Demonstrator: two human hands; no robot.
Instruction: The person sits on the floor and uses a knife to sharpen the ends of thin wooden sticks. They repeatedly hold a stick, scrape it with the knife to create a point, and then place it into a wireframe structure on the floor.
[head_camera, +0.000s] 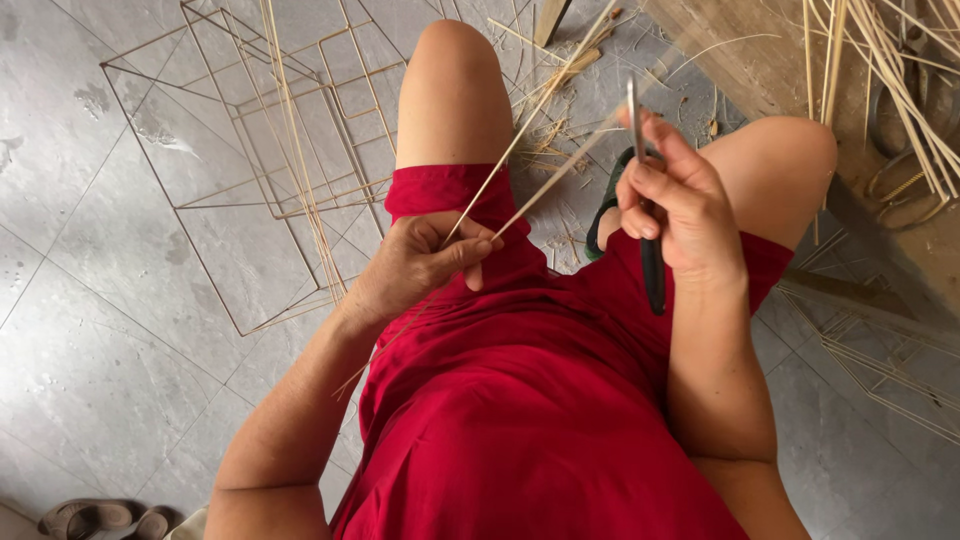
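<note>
Bamboo strips (520, 150), two thin pale ones, run from your left hand (420, 262) up and away over your left knee, spreading slightly apart as they go toward the shavings on the floor. Your left hand is closed in a narrow pinch on their near ends, thumb over fingers, just above the red garment (530, 400) on your lap. Your right hand (680, 210), to the right of the strips, is wrapped around a knife (645, 200) with a dark handle, blade pointing up; the blade does not appear to touch either strip. Judged from this, the splitting looks partly done: the pieces are separate for most of their visible length, but no finished pile can be attributed to you with certainty. Loose strips (880, 60) lie well to the right of the knife, and wire frames (270, 130) rest on the tiled floor (90, 250) left of the strips. Whether the two strips join at the far end cannot be made out; blur hides it. The frames at the right edge are cut off, and the sandals (95, 518) are only partly in view.
</note>
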